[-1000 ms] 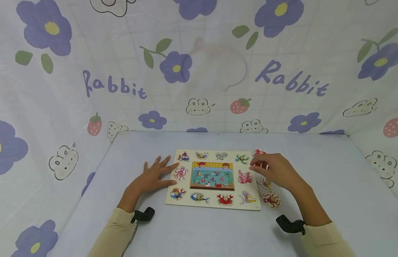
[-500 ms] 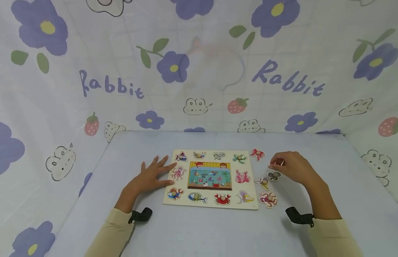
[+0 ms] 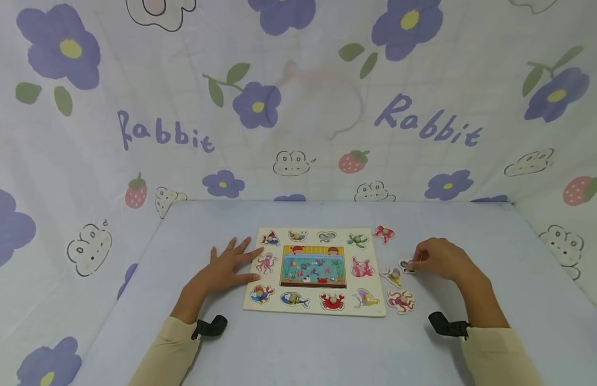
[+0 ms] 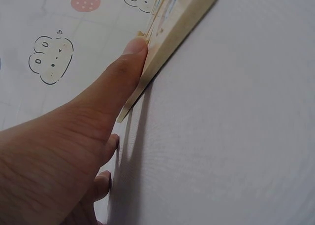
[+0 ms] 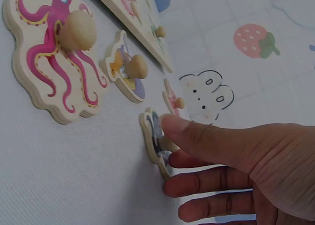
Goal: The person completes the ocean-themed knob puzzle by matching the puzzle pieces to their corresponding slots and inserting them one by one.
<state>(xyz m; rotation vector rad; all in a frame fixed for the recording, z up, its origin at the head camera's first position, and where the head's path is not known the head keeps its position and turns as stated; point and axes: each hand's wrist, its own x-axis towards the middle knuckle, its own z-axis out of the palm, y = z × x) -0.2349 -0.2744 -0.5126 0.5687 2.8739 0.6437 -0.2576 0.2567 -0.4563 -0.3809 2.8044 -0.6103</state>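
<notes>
A pale wooden knob puzzle board with sea-animal pictures lies mid-table in the head view. My left hand rests at its left edge, fingers spread. The left wrist view shows the thumb pressing against the board's edge. Right of the board, my right hand pinches the knob of a small dark-grey puzzle piece between thumb and index finger; the fingers partly hide that piece. Nearby lie a pink octopus piece, a yellow-and-purple fish piece and a red-pink piece.
Several knobbed pieces, among them a red crab and a blue fish, sit in the board. A printed cloth hangs behind the pale tabletop. Each wrist wears a black camera.
My right hand has moved right, away from the board's top-right area, then down onto the dark-grey piece, whose knob it now pinches. The left hand stays at the board's edge.
</notes>
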